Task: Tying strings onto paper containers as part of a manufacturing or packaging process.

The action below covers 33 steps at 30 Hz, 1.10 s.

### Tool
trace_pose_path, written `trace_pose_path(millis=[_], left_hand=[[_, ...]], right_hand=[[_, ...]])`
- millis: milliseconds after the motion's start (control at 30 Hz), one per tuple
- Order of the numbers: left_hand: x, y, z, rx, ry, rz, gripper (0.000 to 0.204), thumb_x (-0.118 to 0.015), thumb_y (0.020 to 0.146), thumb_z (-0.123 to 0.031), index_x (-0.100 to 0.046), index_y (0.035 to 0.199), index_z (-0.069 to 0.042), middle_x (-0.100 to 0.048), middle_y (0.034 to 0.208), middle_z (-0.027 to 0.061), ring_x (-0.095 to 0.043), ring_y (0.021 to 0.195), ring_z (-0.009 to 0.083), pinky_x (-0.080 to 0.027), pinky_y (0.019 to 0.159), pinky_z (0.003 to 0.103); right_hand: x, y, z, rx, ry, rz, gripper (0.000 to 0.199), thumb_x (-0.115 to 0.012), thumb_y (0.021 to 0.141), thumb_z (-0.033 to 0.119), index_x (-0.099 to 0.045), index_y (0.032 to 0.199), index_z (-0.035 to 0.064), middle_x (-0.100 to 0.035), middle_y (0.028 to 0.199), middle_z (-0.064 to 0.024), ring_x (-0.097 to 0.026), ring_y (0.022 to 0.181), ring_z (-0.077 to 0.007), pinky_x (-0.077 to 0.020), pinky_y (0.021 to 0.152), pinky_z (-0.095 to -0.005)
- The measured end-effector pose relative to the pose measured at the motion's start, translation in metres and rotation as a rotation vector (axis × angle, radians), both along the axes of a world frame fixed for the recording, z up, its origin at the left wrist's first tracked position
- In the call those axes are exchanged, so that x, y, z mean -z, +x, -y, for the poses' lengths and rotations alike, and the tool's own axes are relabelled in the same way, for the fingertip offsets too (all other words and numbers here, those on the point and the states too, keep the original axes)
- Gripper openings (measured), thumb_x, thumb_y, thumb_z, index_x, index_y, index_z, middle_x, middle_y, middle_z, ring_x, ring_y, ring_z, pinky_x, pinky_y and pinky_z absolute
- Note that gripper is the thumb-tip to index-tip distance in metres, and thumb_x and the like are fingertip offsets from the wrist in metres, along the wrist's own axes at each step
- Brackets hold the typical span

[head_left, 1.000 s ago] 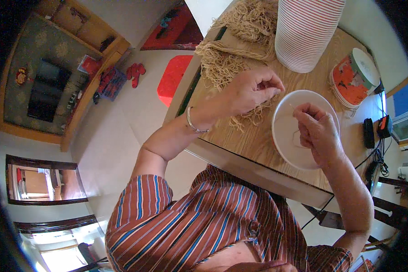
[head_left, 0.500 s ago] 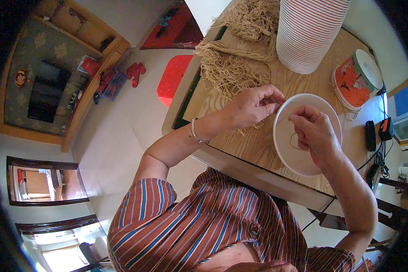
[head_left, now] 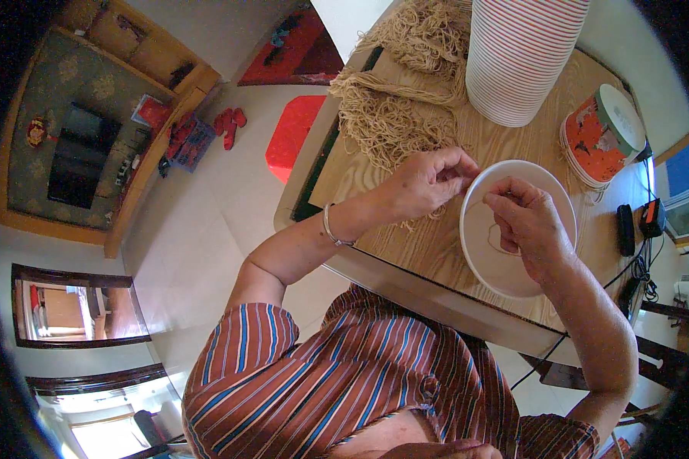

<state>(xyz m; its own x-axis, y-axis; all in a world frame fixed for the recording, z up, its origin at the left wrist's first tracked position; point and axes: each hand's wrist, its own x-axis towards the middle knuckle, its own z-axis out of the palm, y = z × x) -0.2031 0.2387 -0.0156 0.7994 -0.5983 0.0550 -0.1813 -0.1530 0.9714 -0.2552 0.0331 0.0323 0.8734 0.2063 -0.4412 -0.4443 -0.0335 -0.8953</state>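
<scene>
Through the head camera I saw the tub point(head_left: 517, 281) near the close edge of the table point(head_left: 413, 249), its mouth toward me, likely set there so both hands could reach it. The right hand point(head_left: 532, 222) was over its mouth, thumb and forefinger pinched together on a thin cord point(head_left: 492, 242) that looped down inside; I judged the tip grip suited so fine a strand. The left hand point(head_left: 430, 182) was at the tub's left rim, fingers curled with thumb and fingertips nearly meeting; whether they gripped the rim, the cord or nothing, I couldn't tell. Perhaps it was placed there to steady that side. Loose yarn point(head_left: 398, 126) lay in tangled heaps beyond the left hand, probably kept that close for easy picking. The stack point(head_left: 522, 65) of nested tubs rose behind, presumably nested to save room, and an orange bucket point(head_left: 593, 141) sat farther right, well apart from the left hand and out of the working space.
</scene>
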Motion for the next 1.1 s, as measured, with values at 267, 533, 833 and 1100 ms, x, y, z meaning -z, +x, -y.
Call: trace_pose_path(millis=[267, 533, 833, 1100], left_hand=[[-0.001, -0.001, -0.003, 0.022, -0.014, -0.021, 0.02, -0.052, 0.092, -0.002, -0.057, 0.111, -0.003, -0.062, 0.101, 0.0018, -0.057, 0.096, 0.0093, -0.046, 0.088, 0.026], [0.001, -0.003, 0.001, -0.052, -0.059, 0.044, 0.016, -0.06, 0.088, -0.003, -0.061, 0.103, -0.001, -0.066, 0.086, 0.0025, -0.06, 0.079, 0.0076, -0.05, 0.072, 0.024], [-0.005, -0.005, 0.001, -0.121, 0.127, 0.175, 0.014, -0.063, 0.085, -0.005, -0.064, 0.1, -0.006, -0.067, 0.086, 0.0039, -0.064, 0.081, 0.0111, -0.052, 0.074, 0.027], [-0.001, -0.008, 0.007, -0.195, 0.133, 0.375, 0.011, -0.065, 0.083, -0.006, -0.061, 0.092, -0.002, -0.067, 0.079, 0.0088, -0.066, 0.069, 0.0158, -0.053, 0.064, 0.029]], right_hand=[[0.001, 0.001, -0.001, -0.005, 0.006, 0.006, 0.011, -0.063, 0.089, 0.018, -0.062, 0.092, 0.0073, -0.048, 0.065, 0.0042, -0.043, 0.051, -0.0051, -0.0345, 0.042, -0.0213], [0.002, 0.003, -0.003, -0.009, -0.038, 0.01, 0.013, -0.063, 0.089, 0.019, -0.062, 0.091, 0.0065, -0.048, 0.064, 0.0036, -0.043, 0.05, -0.0055, -0.0346, 0.041, -0.0214], [0.0, 0.005, -0.007, -0.006, -0.047, 0.028, 0.014, -0.062, 0.089, 0.02, -0.063, 0.089, 0.0054, -0.048, 0.063, 0.0026, -0.043, 0.048, -0.006, -0.0341, 0.039, -0.0224], [0.002, 0.008, -0.009, -0.008, -0.021, 0.02, 0.013, -0.061, 0.09, 0.018, -0.062, 0.088, 0.0052, -0.048, 0.063, 0.0022, -0.042, 0.048, -0.006, -0.0338, 0.039, -0.0228]])
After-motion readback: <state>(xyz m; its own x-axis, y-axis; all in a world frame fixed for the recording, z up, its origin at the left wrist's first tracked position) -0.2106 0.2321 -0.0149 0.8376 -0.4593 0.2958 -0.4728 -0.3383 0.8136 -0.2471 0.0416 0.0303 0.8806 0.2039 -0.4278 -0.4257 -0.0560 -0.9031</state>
